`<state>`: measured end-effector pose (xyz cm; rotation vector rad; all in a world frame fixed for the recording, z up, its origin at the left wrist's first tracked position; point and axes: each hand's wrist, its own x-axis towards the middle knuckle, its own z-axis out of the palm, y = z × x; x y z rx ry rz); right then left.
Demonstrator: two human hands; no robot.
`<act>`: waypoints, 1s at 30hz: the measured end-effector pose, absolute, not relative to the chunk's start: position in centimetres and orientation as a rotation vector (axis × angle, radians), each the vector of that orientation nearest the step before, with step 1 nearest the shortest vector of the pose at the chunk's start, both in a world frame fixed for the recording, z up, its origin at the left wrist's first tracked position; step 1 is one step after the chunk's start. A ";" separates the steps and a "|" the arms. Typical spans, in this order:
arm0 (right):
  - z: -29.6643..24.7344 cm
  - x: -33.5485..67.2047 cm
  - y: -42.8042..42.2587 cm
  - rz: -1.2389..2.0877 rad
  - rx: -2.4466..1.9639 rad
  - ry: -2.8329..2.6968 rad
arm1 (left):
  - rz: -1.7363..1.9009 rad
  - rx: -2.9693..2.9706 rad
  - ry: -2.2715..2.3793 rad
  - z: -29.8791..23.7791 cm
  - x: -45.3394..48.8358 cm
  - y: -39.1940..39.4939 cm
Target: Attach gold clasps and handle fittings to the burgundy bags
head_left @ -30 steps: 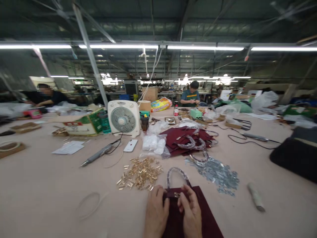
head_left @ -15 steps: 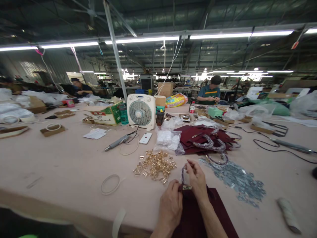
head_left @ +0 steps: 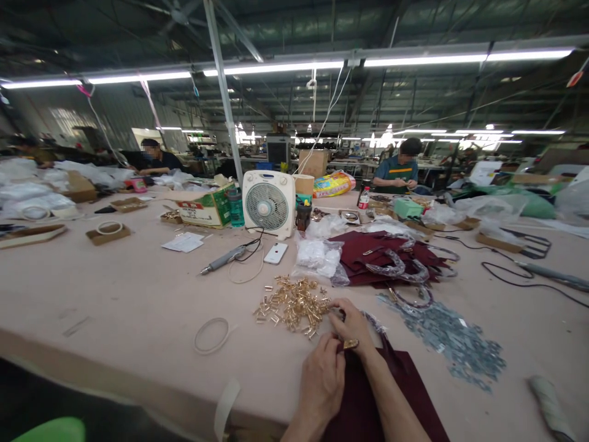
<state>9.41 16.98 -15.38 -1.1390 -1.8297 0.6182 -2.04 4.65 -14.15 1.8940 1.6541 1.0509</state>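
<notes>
Maroon bag (head_left: 414,393) is lying lengthwise on the table (head_left: 142,294), handle (head_left: 376,324) pointing away; the left hand (head_left: 324,374) is pinching a gold-tipped tab (head_left: 350,345), while the half-curled right hand (head_left: 353,324), nearer the gold fittings (head_left: 294,304), is resting at their edge, hold unclear.

"How is the left hand (head_left: 323,376) sitting?"
"Its back is facing up, with the fingers (head_left: 329,342) bending and pinching at the tips."
"And the right hand (head_left: 353,325)?"
"It is lying slightly farther forward, its fingers curving leftward."
"The arms?"
"The right forearm (head_left: 390,393) and left forearm (head_left: 307,425) are slanting up from below, both showing bare."
</notes>
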 end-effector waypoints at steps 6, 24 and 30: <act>-16.3 9.4 16.9 0.604 -1.064 -1.903 | 1.048 1.908 1.644 -13.9 -2.1 4.5; -16.0 8.4 18.1 0.606 -1.089 -2.120 | 0.985 1.856 1.708 -13.8 -2.1 4.5; -15.6 7.7 18.6 0.575 -1.102 -2.177 | 0.994 1.854 1.702 -13.6 -2.0 4.5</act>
